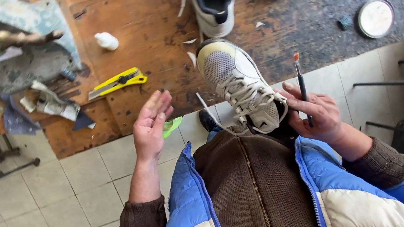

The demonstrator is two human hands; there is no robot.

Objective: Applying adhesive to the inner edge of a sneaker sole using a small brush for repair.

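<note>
Right hand (316, 114) fingers clamp a small brush (301, 82) upright beside the sneaker (240, 85), toe pointing away; left hand (151, 125) spread, empty

We hold a thin dark-handled brush (302, 87) upright, its orange-tipped bristles pointing up, beside a white and grey mesh sneaker (241, 85). The sneaker rests on our lap, toe pointing away toward the edge of the wooden board, its yellowed toe cap up, white laces loosely tied, one trailing off.
</note>
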